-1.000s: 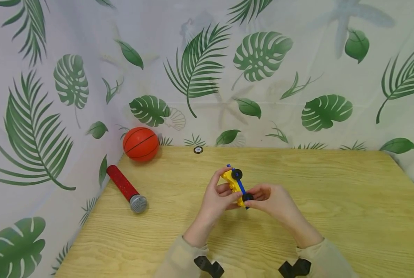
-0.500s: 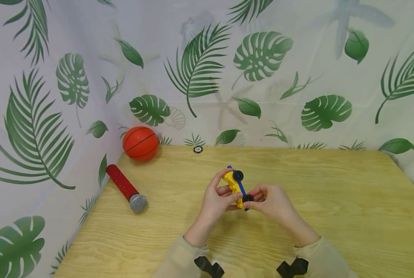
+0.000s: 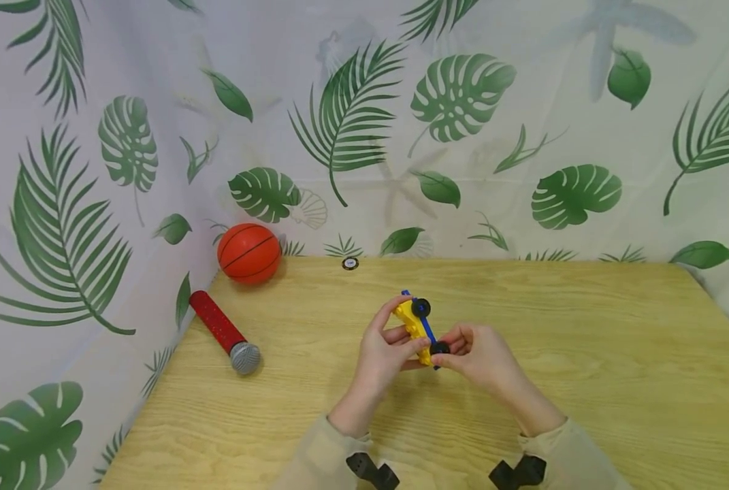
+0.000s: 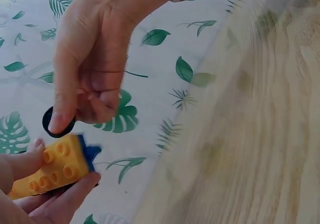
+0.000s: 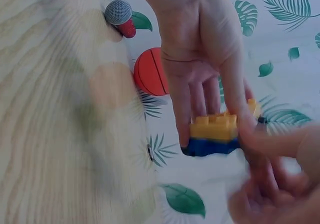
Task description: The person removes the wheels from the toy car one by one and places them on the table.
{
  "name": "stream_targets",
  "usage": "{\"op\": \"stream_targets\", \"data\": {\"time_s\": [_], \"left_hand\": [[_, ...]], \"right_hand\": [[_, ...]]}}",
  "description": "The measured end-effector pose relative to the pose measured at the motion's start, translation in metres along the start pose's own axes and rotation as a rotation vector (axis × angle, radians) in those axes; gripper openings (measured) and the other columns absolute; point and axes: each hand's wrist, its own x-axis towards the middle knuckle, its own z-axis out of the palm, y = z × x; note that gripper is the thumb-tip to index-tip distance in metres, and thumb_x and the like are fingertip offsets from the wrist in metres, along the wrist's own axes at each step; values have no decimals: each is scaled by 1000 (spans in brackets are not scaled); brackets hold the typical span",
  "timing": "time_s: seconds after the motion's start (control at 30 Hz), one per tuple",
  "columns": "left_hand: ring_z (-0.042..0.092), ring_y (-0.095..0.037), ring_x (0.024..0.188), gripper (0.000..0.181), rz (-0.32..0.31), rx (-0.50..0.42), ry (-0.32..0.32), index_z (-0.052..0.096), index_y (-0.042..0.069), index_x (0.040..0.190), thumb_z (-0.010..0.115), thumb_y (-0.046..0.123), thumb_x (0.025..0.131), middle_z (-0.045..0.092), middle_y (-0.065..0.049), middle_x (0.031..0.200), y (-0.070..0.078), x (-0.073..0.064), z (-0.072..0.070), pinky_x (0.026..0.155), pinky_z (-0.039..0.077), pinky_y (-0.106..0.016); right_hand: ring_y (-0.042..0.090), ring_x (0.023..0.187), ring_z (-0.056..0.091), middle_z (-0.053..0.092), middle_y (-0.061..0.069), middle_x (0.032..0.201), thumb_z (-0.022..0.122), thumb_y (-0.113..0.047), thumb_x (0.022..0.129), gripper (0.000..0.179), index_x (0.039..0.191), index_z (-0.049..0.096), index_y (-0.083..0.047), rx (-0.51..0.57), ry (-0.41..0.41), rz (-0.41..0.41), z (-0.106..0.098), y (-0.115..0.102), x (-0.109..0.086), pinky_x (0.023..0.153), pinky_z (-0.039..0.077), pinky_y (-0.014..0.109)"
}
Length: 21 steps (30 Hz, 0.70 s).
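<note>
A small toy car (image 3: 410, 320) made of yellow studded blocks on a blue base is held tilted above the table, side on. My left hand (image 3: 381, 354) grips its yellow body, with the thumb on the near side and fingers at both ends. At the car's lower end, my right hand (image 3: 483, 354) pinches a black wheel (image 3: 440, 348) between thumb and fingers. Another black wheel (image 3: 421, 307) with a blue hub shows at the upper end. In the left wrist view, the pinched wheel (image 4: 48, 121) sits right at the edge of the yellow block (image 4: 59, 159), partly covered by the thumb.
On the wooden table (image 3: 615, 340), a red microphone (image 3: 217, 325) with a silver head lies at the left. An orange toy basketball (image 3: 249, 254) sits in the back left corner, and a small round black-and-white disc (image 3: 350, 263) by the back edge. Leaf-patterned cloth hangs behind.
The toy car shifts only slightly in my left hand's grip. My right fingers stay on the same wheel, with small movements. The other things have not moved.
</note>
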Motion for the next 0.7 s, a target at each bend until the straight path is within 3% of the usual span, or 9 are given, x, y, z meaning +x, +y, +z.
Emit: {"op": "stream_targets", "data": {"time_s": [0.1, 0.17, 0.33, 0.7], "left_hand": [[72, -30, 96, 65, 8, -12, 19, 53, 29, 139, 71, -5, 86, 70, -24, 115, -1, 0, -1, 64, 61, -45], [72, -32, 96, 65, 16, -27, 12, 51, 27, 141, 70, -5, 87, 70, -26, 115, -1, 0, -3, 63, 61, -44], [71, -32, 99, 65, 15, -43, -22, 49, 26, 142, 68, -5, 89, 67, -27, 120, 0, -1, -4, 68, 61, -45], [71, -33, 101, 66, 7, -66, 11, 49, 27, 142, 67, -8, 89, 67, -25, 122, 3, -1, -10, 73, 61, -48]], "right_hand": [[16, 73, 62, 67, 6, 82, 83, -15, 81, 22, 89, 67, -3, -50, 66, -8, -1, 0, -1, 64, 53, 28], [15, 73, 62, 67, 6, 83, 83, -17, 81, 23, 90, 67, -3, -28, 86, 3, -2, 0, -1, 64, 52, 26], [13, 76, 64, 68, 9, 90, 80, -20, 84, 28, 100, 68, -1, 98, 57, 29, -9, 3, 1, 66, 53, 21], [13, 81, 68, 73, 10, 97, 75, -20, 89, 28, 109, 71, -1, 104, 44, -5, -18, 11, 2, 69, 56, 23]]}}
